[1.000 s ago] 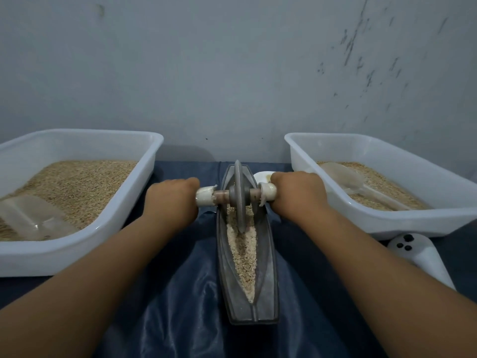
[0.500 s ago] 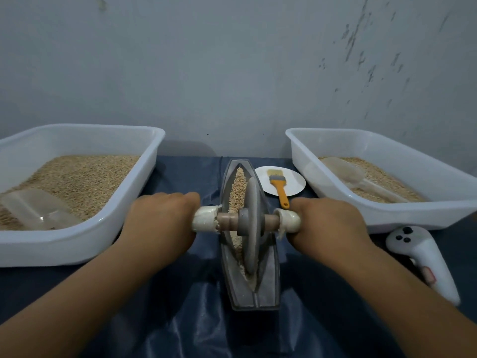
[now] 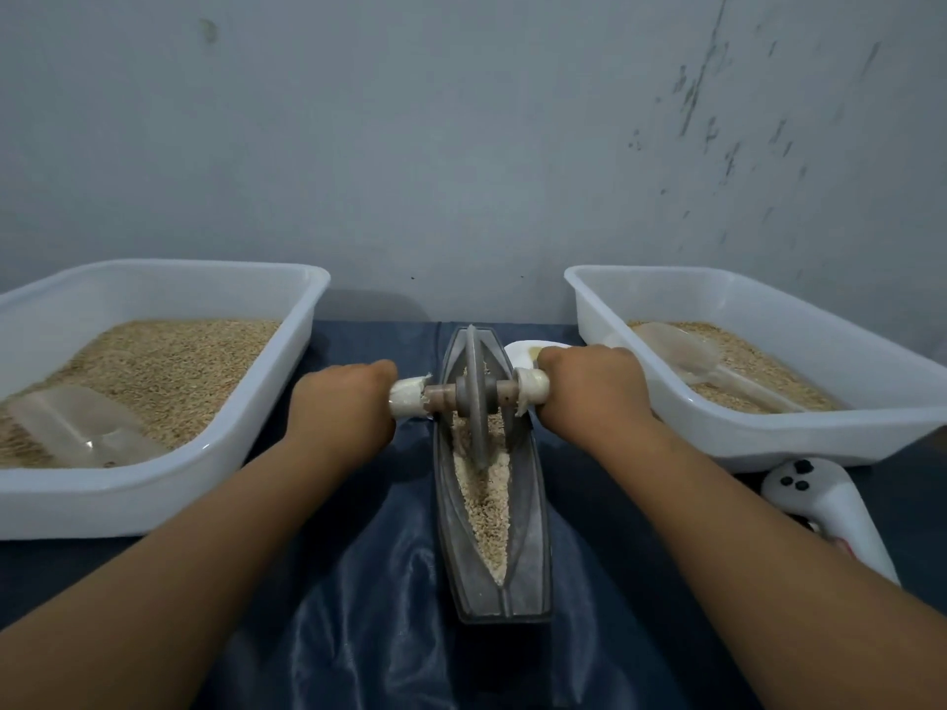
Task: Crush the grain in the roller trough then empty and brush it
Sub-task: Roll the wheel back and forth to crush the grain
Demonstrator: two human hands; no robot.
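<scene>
head-worn view, looking down, close over trough (image 3: 492,504)

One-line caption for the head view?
Both hands, left and right, grip the roller wheel's handles over grain-filled trough.

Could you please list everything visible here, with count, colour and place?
roller trough: 1, grey, centre of the cloth
roller wheel: 1, grey, in the trough's far half
grain: pale, in trough and both tubs
tubs: 2, white, left and right
scoops: 2, clear, one in each tub
plate: 1, white, behind right hand
controller: 1, white, near right
cloth: 1, dark blue
left hand: grips left handle
right hand: grips right handle
</scene>
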